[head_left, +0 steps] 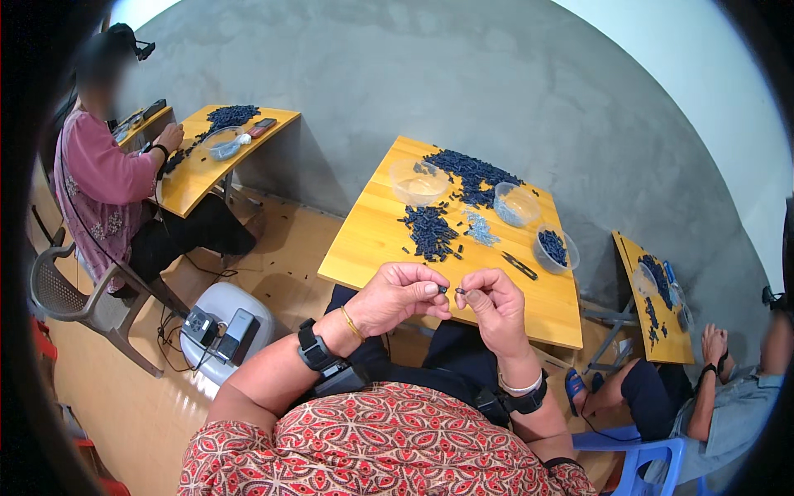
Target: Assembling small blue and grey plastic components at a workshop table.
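Above the near edge of the yellow table (pixel 356 248), my hands meet fingertip to fingertip. My left hand (pixel 389 299) pinches a small dark blue piece (pixel 443 289) between thumb and fingers. My right hand (pixel 499 310) is closed in a pinch just beside it, holding a tiny dark piece (pixel 461 291) whose kind is too small to make out. Beyond my hands lies a heap of short dark blue tube-like pieces (pixel 430 231). A scatter of small pale silvery parts (pixel 480 228) is to its right. Black thread snips (pixel 519 265) rest farther right.
A larger dark pile (pixel 471 174) covers the table's back. Clear tubs (pixel 418 183), (pixel 516 205) and a tub of dark pieces (pixel 552 248) stand around it. People work at tables on the left (pixel 186 198) and right (pixel 662 343). A grey stool (pixel 256 310) carries devices and cables.
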Available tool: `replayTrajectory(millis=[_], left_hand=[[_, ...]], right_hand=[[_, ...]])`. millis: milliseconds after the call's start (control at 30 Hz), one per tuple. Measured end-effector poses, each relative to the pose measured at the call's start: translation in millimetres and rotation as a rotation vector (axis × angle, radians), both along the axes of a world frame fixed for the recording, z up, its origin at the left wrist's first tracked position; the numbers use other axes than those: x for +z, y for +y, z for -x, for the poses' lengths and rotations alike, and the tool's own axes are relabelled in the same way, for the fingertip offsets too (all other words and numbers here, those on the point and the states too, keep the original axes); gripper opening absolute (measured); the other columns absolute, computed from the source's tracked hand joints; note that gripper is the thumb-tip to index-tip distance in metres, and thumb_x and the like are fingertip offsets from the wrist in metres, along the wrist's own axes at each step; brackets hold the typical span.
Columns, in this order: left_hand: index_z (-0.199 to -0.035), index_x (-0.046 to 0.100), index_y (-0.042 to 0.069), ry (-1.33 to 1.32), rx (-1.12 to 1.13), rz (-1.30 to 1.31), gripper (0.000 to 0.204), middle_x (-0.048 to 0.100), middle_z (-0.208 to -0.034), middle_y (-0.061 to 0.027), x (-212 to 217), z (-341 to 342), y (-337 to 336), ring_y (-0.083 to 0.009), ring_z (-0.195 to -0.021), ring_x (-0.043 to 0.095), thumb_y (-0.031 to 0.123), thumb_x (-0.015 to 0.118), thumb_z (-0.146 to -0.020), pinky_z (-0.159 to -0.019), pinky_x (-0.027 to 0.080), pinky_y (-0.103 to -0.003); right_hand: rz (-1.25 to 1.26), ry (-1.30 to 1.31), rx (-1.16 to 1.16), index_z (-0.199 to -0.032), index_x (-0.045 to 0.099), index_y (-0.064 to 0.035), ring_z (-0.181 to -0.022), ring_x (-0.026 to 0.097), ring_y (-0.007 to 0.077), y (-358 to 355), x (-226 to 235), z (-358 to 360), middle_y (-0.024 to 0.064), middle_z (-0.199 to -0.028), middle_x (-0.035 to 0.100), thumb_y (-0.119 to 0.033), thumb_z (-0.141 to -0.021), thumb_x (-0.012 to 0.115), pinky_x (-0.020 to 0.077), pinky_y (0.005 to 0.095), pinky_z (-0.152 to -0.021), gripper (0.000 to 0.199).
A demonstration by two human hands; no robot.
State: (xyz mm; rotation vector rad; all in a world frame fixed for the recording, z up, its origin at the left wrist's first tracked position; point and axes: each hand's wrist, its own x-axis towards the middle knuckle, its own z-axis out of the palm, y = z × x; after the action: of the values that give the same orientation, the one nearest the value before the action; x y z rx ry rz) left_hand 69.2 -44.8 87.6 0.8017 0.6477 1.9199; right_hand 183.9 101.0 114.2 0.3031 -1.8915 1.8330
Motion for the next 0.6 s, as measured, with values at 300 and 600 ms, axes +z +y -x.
replayTrajectory(millis=[300, 600], left_hand=[[-0.097, 0.058, -0.002, 0.047, 0.081, 0.026, 0.015, 0.062, -0.086, -0.0123, 4.4, -3.0, -1.8, -0.0204, -0.08, 0.062, 0.005, 0.055, -0.084, -0.077, 0.053, -0.037], [-0.094, 0.059, -0.003, 0.194, 0.198, 0.077, 0.013, 0.063, -0.086, -0.013, 4.8, -5.5, -1.9, -0.0206, -0.079, 0.063, 0.001, 0.055, -0.083, -0.075, 0.053, -0.033]], right_hand=[[-0.051, -0.029, -0.007, -0.089, 0.049, -0.0013, -0.072, 0.051, 0.0107, -6.4, 1.8, 1.6, 0.0058, -0.082, 0.053, -0.001, -0.085, 0.053, 0.0432, 0.0226, -0.068, 0.006], [-0.117, -0.025, -0.026, -0.089, 0.05, -0.0014, -0.074, 0.051, 0.0099, -4.4, -0.4, 1.1, 0.0059, -0.085, 0.053, 0.0, -0.084, 0.054, 0.0433, 0.0218, -0.069, 0.006]])
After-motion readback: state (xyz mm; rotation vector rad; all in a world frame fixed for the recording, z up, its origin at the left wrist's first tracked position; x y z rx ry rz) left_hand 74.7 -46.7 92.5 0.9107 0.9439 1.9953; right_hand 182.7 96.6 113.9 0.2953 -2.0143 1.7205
